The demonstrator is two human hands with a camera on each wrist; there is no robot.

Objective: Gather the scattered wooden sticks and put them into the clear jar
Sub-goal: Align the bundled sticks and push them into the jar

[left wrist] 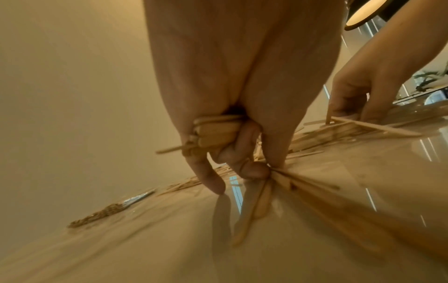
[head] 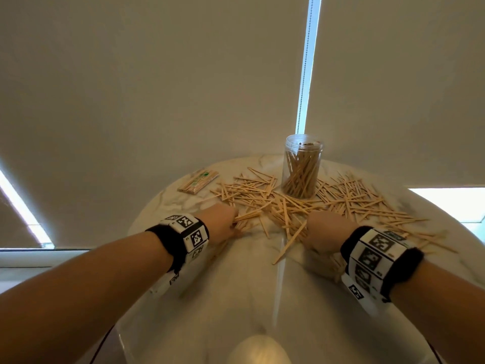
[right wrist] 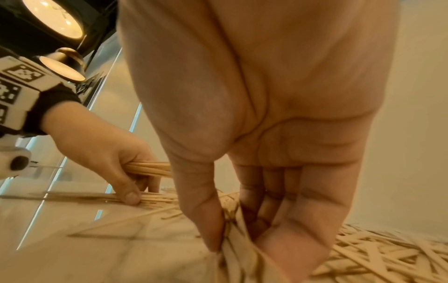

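Far on the left I see a small packet of sticks (head: 198, 182) lying flat on the round marble table (head: 236, 285). It is still wrapped, and it sits well apart from my hands.

Next comes my left hand (head: 223, 222). Its fingers are curled round a bundle of sticks (left wrist: 215, 132), and the bundle's long way runs left to right, sticking out toward the pile. In the left wrist view the fingertips (left wrist: 213, 183) reach down to the table, where they pinch a few more sticks.

In the middle lies the big pile of loose wooden sticks (head: 265, 200). They point every which way, crossing over each other.

Then comes my right hand (head: 325, 227), near the front edge of the pile. In the right wrist view its thumb and fingers (right wrist: 254, 203) are closing round a clump of sticks on the table, so it is gripping sticks too.

The clear jar (head: 301, 166) stands upright on the far side, just past the pile and a bit to the right of the middle. It is already partly full of sticks standing on end. More loose sticks lie to its right.

I think the right hand is nearer the jar. The jar is far and up from both hands, so each bundle must be turned on end to drop in.
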